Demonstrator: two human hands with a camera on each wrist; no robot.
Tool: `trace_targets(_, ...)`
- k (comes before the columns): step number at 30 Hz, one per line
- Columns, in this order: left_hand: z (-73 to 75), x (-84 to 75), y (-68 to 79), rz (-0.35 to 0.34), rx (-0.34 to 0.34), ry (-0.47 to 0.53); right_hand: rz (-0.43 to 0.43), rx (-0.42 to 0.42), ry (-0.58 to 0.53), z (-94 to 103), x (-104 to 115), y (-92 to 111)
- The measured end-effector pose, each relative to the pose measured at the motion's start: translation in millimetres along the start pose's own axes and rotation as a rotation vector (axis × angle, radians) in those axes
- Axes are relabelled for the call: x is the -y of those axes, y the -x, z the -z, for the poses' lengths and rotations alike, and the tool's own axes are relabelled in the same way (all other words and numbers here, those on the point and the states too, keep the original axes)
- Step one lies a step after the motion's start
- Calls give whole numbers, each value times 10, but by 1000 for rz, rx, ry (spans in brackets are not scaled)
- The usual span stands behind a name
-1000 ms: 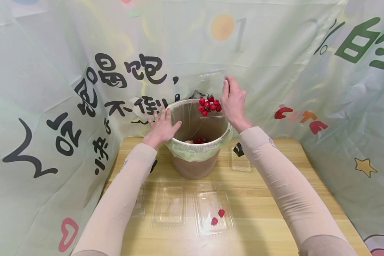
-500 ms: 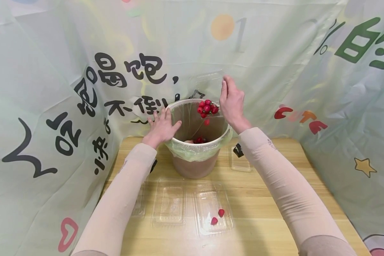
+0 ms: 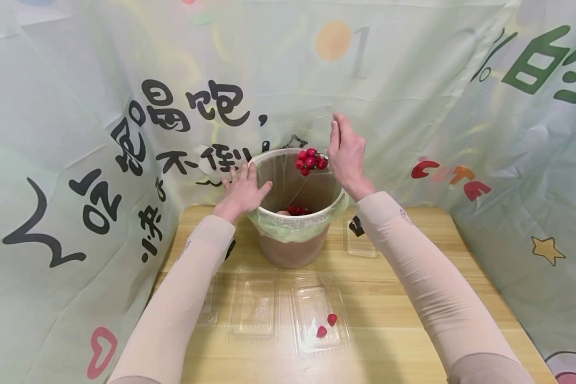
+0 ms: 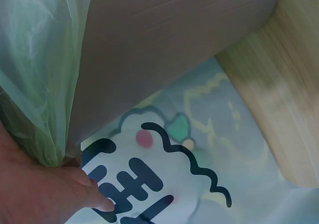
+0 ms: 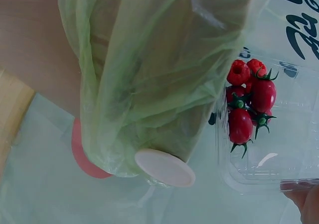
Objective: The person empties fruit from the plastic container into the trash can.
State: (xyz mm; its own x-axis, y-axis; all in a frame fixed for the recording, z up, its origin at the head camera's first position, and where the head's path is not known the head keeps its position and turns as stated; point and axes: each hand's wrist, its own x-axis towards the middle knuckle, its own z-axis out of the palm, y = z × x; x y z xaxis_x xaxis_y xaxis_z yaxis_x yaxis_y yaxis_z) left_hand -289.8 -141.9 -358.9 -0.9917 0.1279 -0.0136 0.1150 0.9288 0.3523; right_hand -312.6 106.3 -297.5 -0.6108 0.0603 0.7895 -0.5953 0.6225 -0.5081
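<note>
My right hand [image 3: 348, 154] grips a clear plastic container [image 5: 291, 134] by its edge and holds it tilted over the bin [image 3: 293, 250]. Bunched at its low side are several cherry tomatoes [image 5: 263, 95] with green stems and raspberries [image 5: 239, 72]. The bin's white rim [image 3: 312, 217] is lined with a thin green bag [image 3: 288, 230]. On the left of that rim rests my left hand [image 3: 244, 192], its fingers spread and straight. Red fruit [image 3: 298, 210] lies inside the bin, partly hidden by the front rim.
On the wooden table [image 3: 389, 298], a clear container [image 3: 312, 304] in front of the bin holds two raspberries [image 3: 332, 319]. Left of it lies another clear container [image 3: 254, 309], with one more partly behind the left sleeve. A clear piece [image 3: 362, 248] lies right of the bin. Printed cloth surrounds the table.
My right hand has tipped the container further and moved slightly left. Fruit has slid to its low edge, and a raspberry seen falling half a second ago has dropped from sight. The left hand stays put.
</note>
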Motion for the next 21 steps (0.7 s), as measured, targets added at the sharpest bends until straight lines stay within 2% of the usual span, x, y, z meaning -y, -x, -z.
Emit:
trace_targets(4, 2, -2, 4, 3, 6, 4, 26, -14, -1, -12, -6, 3)
trace_targets(12, -3, -3, -8, 0, 2, 2, 129, -25, 4, -24, -31, 13)
trace_targets(21, -9, 11, -17, 0, 5, -1, 161, -53, 2, -27, -32, 17)
